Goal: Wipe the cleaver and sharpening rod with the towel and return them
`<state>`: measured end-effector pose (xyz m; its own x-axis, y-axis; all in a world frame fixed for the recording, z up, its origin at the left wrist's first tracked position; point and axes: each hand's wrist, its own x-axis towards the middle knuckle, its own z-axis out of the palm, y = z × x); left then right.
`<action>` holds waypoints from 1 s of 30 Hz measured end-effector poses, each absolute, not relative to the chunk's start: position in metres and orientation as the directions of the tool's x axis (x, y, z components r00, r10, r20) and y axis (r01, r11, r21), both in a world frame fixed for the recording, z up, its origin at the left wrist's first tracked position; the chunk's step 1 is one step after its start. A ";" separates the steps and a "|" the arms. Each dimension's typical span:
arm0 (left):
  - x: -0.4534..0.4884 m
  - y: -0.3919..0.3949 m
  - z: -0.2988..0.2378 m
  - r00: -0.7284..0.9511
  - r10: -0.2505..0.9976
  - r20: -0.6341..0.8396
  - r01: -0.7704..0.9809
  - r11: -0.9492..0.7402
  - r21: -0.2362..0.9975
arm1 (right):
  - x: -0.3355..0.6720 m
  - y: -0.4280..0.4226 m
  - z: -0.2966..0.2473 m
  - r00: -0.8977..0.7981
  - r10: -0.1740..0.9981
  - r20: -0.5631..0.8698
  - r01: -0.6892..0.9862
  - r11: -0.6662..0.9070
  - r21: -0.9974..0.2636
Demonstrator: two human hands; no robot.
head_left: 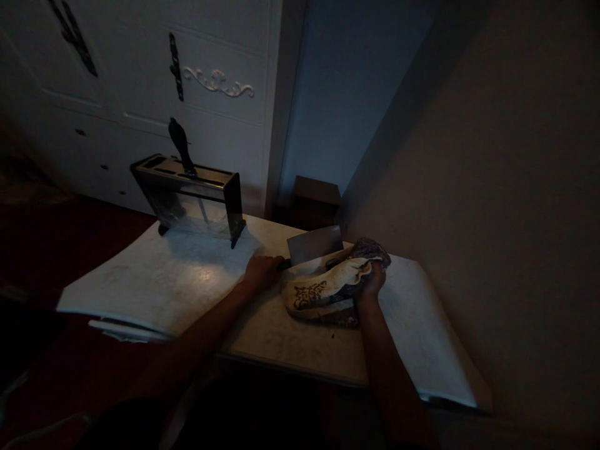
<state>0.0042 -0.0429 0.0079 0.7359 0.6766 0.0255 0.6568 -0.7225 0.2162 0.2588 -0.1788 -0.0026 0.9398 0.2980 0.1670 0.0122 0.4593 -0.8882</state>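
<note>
My left hand (262,273) is closed around the dark handle of a cleaver (315,245). Its broad, rectangular blade points to the right, above the table. In my right hand (374,279) is a bunched cloth (323,289), cream with a dark pattern and a brown, fuzzy-looking side. One part of the cloth is gathered up by the blade's right end, while the rest spreads to the left over the tabletop. Whether the cloth touches the blade I cannot tell. A knife block (187,194) with clear sides stands at the table's back left, with one black-handled knife (180,144) upright in it.
The white table (187,281) has its right end close to a brown wall (492,219). Behind it stand a white cabinet (225,125) with dark handles and a dark brown box (316,200). Dark red carpet (107,225) lies at the left. The room is dim.
</note>
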 end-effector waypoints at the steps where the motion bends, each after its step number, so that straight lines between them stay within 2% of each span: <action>1: 0.005 -0.044 0.007 0.742 0.670 0.022 0.651 -0.728 0.215 | 0.253 -0.179 0.000 0.948 0.253 0.194 0.062 0.452 -0.890; 3: 0.006 -0.047 0.008 0.762 0.647 0.008 0.632 -0.747 0.208 | 0.237 -0.178 0.006 0.943 0.198 0.268 0.170 0.407 -0.897; 9: 0.013 -0.061 0.013 0.812 0.582 -0.035 0.579 -0.797 0.171 | 0.190 -0.168 0.001 0.810 0.357 0.465 0.440 0.155 -0.885; 12: 0.014 -0.064 0.010 0.811 0.585 -0.016 0.578 -0.797 0.175 | 0.178 -0.166 -0.005 0.604 0.563 0.565 0.632 0.095 -0.770; 14: 0.015 -0.064 0.006 0.804 0.594 0.004 0.584 -0.791 0.182 | 0.171 -0.165 -0.003 0.401 0.696 0.596 0.747 0.128 -0.652; 16: 0.015 -0.062 0.002 0.798 0.602 0.025 0.588 -0.787 0.185 | 0.166 -0.165 0.000 0.242 0.755 0.609 0.817 0.180 -0.548; 18: 0.015 -0.060 -0.001 0.791 0.611 0.035 0.596 -0.781 0.186 | 0.163 -0.164 0.003 0.162 0.771 0.616 0.849 0.210 -0.486; 25: 0.014 -0.060 0.006 0.809 0.588 0.026 0.571 -0.795 0.205 | 0.172 -0.160 -0.001 0.232 0.720 0.654 0.910 0.077 -0.408; 30: 0.013 -0.060 0.011 0.817 0.576 0.034 0.555 -0.801 0.227 | 0.193 -0.160 -0.004 0.436 0.594 0.677 0.858 -0.046 -0.512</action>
<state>0.0128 -0.0603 0.0112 0.8171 0.5755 0.0337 0.5546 -0.8006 0.2270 0.1925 -0.1603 -0.0039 0.4359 0.5935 0.6766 0.8575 -0.0457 -0.5124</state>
